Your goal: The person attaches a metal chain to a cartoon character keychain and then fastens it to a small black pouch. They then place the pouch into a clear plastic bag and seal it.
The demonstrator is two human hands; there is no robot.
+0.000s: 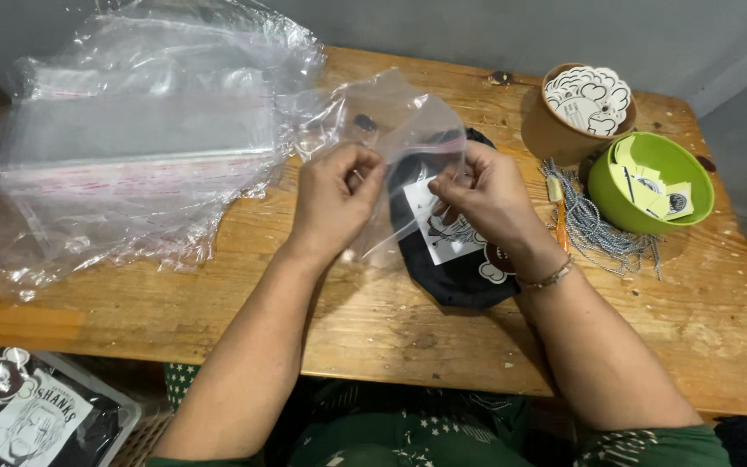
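We pinch a small clear plastic zip bag [395, 130] by its top edge, left hand [335, 195] and right hand [486, 192] both closed on it, above the folded black printed cloth [456, 259] near the wooden surface's [373, 320] middle.

Wooden table [373, 333] — on it plastic bags [131, 138], black cloth [456, 277], brown pot [555, 130], green bowl [650, 177], strings [594, 229].

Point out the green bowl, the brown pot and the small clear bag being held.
Round green plastic bowl [605, 188]: head view, left outer wall.
Brown round pot [546, 130]: head view, side wall.
Small clear plastic bag [408, 117]: head view, upper film.
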